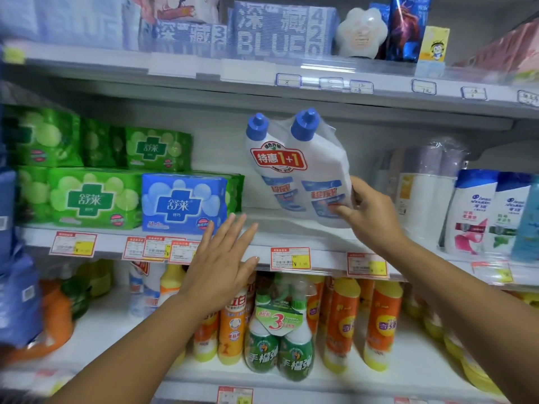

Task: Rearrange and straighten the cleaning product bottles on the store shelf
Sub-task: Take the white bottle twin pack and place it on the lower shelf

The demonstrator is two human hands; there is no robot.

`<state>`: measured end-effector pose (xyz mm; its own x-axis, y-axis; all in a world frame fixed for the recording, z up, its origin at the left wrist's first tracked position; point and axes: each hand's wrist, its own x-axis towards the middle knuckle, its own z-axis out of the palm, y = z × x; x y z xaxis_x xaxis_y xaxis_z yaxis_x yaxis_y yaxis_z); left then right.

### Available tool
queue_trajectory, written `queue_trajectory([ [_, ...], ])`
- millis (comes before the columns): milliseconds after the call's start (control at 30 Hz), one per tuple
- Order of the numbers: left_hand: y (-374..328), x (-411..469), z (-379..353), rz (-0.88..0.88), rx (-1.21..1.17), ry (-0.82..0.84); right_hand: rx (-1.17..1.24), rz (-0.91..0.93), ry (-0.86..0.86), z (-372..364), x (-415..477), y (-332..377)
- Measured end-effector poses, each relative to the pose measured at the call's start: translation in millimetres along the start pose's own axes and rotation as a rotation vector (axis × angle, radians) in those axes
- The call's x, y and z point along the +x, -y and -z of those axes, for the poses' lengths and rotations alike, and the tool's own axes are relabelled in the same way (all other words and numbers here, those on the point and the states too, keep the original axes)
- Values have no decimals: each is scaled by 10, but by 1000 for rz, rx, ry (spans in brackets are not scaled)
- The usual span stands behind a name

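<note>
Head view: tilted twin-pack of bottles (pixel 294 170) gripped low in right hand (pixel 370 212) fingers (pixel 339 211).

The right hand (pixel 369 211) covers the lower right corner of the twin-pack of toilet cleaner bottles (pixel 294 170), hiding part of its label. The left hand (pixel 221 258) hides the tops of the orange bottles (pixel 230 325) below. Handwritten price tags (pixel 361 87) are unreadable. The far-left blue packs (pixel 14 293) are blurred and cut off.
</note>
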<state>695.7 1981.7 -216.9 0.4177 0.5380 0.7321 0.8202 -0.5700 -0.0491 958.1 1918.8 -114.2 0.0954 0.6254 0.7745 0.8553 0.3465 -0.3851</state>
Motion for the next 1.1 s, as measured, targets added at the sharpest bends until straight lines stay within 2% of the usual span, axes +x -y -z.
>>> queue_trajectory([
  [133, -85, -41, 158, 90, -173, -9, 91, 66, 41, 307, -226, 292],
  [233, -255, -76, 454, 171, -459, -81, 194, 75, 86, 422, -472, 543],
  [367, -345, -298, 823, 97, -666, -182, 370, 44, 171, 286, -964, 731],
  [433, -243, -533, 869, 103, -665, -150, 437, 3, 219, 73, -1232, 763],
  [733, 631, -1808, 544, 442, -658, 147, 528, -113, 455, -1437, -1997, 908],
  [933, 1417, -2078, 289, 616, -669, 177, 621, -151, 503, -2401, -2020, 1208],
  [1100, 1967, -2100, 2, 679, -649, 172, 691, -206, 535, -3085, -1968, 1316],
])
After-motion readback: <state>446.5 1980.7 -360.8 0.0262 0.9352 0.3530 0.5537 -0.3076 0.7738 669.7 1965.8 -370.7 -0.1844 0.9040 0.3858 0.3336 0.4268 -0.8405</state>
